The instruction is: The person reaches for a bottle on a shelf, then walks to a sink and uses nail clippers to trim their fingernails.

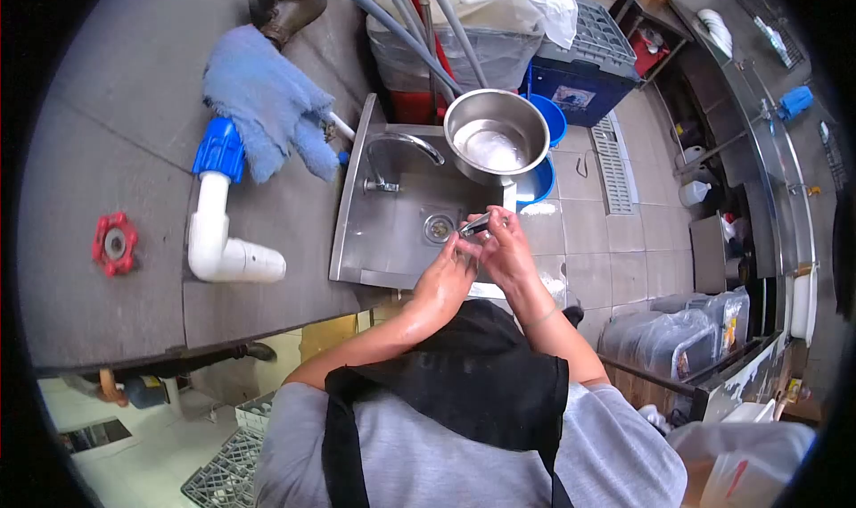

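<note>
Over the near right edge of the metal sink, my two hands meet. Between the fingertips of my right hand is a small dark object with a shiny metal part; its exact kind cannot be made out. My left hand has its fingers drawn together against the lower end of that object and the right fingers, so their grip is partly hidden. A round steel pot rests at the sink's far right corner, just beyond my hands. The curved faucet arches over the basin.
A blue cloth hangs over white piping on the left, near a red valve wheel. Blue buckets stand behind the pot. A dark blue crate and a floor drain grate lie farther right.
</note>
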Demonstrator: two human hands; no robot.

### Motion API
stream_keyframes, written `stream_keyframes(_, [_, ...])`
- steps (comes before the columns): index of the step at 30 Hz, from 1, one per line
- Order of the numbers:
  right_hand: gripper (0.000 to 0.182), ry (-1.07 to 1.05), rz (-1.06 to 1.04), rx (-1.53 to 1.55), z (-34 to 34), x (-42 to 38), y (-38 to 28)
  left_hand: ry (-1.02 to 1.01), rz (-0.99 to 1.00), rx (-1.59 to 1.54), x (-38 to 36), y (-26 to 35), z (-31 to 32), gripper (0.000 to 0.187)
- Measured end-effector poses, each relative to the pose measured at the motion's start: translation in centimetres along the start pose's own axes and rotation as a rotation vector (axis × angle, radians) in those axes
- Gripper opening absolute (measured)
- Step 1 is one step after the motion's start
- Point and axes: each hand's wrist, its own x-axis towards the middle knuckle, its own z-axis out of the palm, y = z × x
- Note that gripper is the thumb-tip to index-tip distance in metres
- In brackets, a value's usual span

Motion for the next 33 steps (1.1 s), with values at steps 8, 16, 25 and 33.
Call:
stream_keyframes(8, [0.027,-0.001,0.013,-0.009,-0.4,2.7,-1.3,0.015,-0.001,-0.122,2.2,-1.6,0.8,0.031])
stream_keyframes(16, [0.03,0.052,0.041,-0.013,-0.5,3.5,-2.3,0.003,-0.012,-0.158,3.9,-1.3,1.1,0.037])
stream_keyframes(25, [0.021,0.117,0.049,-0.014,-2.0,4.0,-2.6,0.018,0.005,-0.185,5.0,-0.8,1.4,0.033])
stream_keyframes(33, [0.025,0.165,0.018,-0.061,-2.1,3.8,-3.1,0.023,0.033,-0.199,5.7,-0.1,2.5,0.028])
